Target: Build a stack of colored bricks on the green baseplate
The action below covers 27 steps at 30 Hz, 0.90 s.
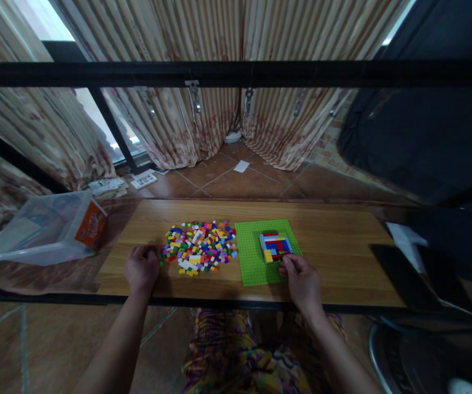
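Observation:
A green baseplate lies on the wooden table, right of its middle. On it stands a low block built from toy bricks, with blue, red, yellow, white and light blue showing. The thumb and fingers of my right hand are pinched together at the block's near right corner; whatever is between them is too small to make out. To the left, a loose pile of small coloured toy bricks is spread over the table. My left hand rests curled at the pile's left edge, its fingertips hidden.
The wooden table has a dark front rail. A clear plastic bin with an orange label stands off its left end. Dark flat panels lie at the right end. A black bar crosses before the curtains.

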Available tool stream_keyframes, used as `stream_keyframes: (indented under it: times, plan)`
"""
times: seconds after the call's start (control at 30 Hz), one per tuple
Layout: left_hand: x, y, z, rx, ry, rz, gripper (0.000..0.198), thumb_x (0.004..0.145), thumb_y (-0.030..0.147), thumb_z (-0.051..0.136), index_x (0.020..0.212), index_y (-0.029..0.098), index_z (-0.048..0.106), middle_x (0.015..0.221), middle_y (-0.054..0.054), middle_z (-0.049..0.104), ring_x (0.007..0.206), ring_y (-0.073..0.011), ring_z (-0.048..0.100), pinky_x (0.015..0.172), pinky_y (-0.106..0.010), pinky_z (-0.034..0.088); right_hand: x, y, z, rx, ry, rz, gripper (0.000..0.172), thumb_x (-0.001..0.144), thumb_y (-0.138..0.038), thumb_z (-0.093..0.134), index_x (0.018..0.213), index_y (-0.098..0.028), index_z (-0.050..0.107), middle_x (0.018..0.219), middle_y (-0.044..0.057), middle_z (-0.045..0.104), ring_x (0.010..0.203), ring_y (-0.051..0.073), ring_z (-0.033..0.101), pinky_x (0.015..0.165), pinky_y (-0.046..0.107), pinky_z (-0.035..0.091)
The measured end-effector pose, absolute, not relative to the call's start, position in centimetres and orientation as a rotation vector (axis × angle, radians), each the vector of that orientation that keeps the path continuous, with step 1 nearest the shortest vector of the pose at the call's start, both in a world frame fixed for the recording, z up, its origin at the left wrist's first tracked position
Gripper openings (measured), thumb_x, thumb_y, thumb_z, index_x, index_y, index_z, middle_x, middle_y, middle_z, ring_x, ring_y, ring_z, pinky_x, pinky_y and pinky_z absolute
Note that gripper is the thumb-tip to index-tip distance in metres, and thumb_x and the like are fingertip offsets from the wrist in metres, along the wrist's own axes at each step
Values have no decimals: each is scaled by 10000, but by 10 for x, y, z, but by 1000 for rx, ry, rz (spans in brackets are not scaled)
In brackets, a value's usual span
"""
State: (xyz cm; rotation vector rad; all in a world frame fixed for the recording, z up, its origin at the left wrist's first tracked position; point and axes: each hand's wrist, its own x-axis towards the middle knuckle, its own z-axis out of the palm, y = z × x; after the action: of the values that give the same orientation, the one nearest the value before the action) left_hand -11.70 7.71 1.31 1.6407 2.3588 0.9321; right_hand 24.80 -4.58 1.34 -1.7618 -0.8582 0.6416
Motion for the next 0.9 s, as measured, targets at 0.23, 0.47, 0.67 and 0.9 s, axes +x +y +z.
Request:
stream_keyframes:
  times: [0.23, 0.47, 0.67, 0.9]
  plan:
    - [-118, 78, 10, 1661, 2355, 922, 287, 769, 236, 463, 900, 170, 710, 1003, -105, 676, 890, -237, 623, 758, -337, 483, 249, -42, 12, -1828, -891, 615, 475, 796, -636, 540, 894, -182, 640, 750, 81, 710, 591, 217, 660, 574, 333, 526]
    - [-119, 77, 8, 1663, 2334, 937, 279, 770, 234, 467, 885, 181, 716, 980, -93, 676, 881, -226, 618, 774, -332, 484, 249, -41, 8, -1831, -935, 560, 480, 797, -647, 534, 861, -184, 644, 706, 58, 691, 567, 191, 631, 551, 300, 495]
    - [-118, 77, 10, 1645, 2346, 942, 276, 770, 241, 471, 890, 175, 711, 1000, -96, 677, 879, -226, 617, 760, -329, 479, 249, -47, 9, -1804, -963, 593, 440, 813, -595, 546, 938, -180, 623, 841, 97, 719, 636, 205, 665, 616, 327, 524]
    - [-117, 76, 11, 1645, 2343, 947, 272, 764, 242, 469, 879, 179, 707, 990, -94, 675, 877, -226, 618, 747, -325, 476, 253, -48, 5, -1805, -1057, 564, 372, 820, -512, 556, 980, -182, 617, 892, 107, 725, 718, 228, 687, 705, 380, 544]
